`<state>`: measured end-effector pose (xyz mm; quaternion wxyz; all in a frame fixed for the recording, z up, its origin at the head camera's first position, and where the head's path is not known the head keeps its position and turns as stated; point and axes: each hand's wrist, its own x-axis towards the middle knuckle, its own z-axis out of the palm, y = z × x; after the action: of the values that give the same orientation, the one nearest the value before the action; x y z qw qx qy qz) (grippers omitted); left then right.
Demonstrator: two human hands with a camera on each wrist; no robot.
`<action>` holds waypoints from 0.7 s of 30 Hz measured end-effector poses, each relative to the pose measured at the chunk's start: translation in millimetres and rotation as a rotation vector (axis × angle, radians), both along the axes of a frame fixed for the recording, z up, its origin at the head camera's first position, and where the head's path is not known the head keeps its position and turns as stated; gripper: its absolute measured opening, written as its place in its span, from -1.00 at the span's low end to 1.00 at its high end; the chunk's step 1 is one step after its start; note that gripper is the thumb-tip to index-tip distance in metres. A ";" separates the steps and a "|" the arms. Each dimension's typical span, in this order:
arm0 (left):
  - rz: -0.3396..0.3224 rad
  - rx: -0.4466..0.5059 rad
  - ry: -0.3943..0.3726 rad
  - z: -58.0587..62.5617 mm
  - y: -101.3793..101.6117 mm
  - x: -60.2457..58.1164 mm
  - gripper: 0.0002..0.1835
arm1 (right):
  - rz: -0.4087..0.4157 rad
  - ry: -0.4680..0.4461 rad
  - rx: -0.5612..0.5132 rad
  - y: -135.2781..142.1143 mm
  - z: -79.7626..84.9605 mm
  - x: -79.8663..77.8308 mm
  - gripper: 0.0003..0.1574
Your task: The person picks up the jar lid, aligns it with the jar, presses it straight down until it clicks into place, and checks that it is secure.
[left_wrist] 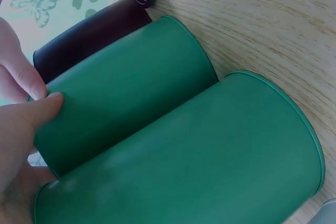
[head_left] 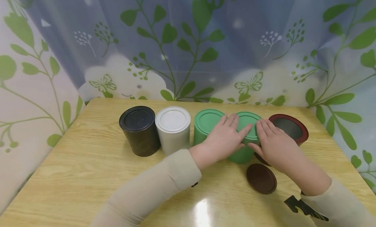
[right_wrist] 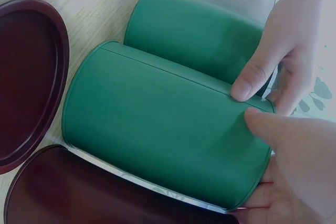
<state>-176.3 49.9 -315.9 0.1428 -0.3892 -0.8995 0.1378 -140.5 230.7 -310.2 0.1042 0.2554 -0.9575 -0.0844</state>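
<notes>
Both hands are at the right-hand green canister (head_left: 242, 155), which stands upright with its green lid on top. My left hand (head_left: 224, 137) holds its left side near the top, the thumb on the near wall and a finger over the lid. From the right, my right hand (head_left: 277, 145) grips the upper side, its thumb (right_wrist: 257, 121) close to the left thumb (right_wrist: 242, 89). A second lidded green canister (head_left: 207, 121) stands just left, partly hidden by my left hand. Behind my right hand is a dark red canister (head_left: 304, 132), its top uncovered and its inside grey.
A dark red round lid (head_left: 261, 178) lies on the wooden table (head_left: 88, 174) in front of the canisters. To the left stand a white canister (head_left: 173, 135) and a black canister (head_left: 141, 135), both lidded and side by side. A leaf-patterned curtain (head_left: 182, 51) hangs behind the table.
</notes>
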 end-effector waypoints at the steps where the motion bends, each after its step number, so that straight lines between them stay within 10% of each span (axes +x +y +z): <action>1: 0.002 0.004 -0.014 0.0 -0.6 -0.4 -0.29 | 0.002 0.003 -0.001 0.2 -0.5 -0.2 -0.10; 13: 0.072 0.011 -0.121 6.9 2.1 -5.7 -0.22 | 0.034 0.020 -0.025 2.6 0.8 -1.0 -0.05; 21: 0.091 -0.065 -0.350 16.5 29.5 -17.2 0.06 | 0.036 -0.024 0.006 1.7 4.0 -1.0 -0.10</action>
<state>-193.5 79.4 -299.4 -0.0348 -0.3707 -0.9223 0.1032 -141.5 232.4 -306.2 0.0935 0.2737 -0.9537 -0.0825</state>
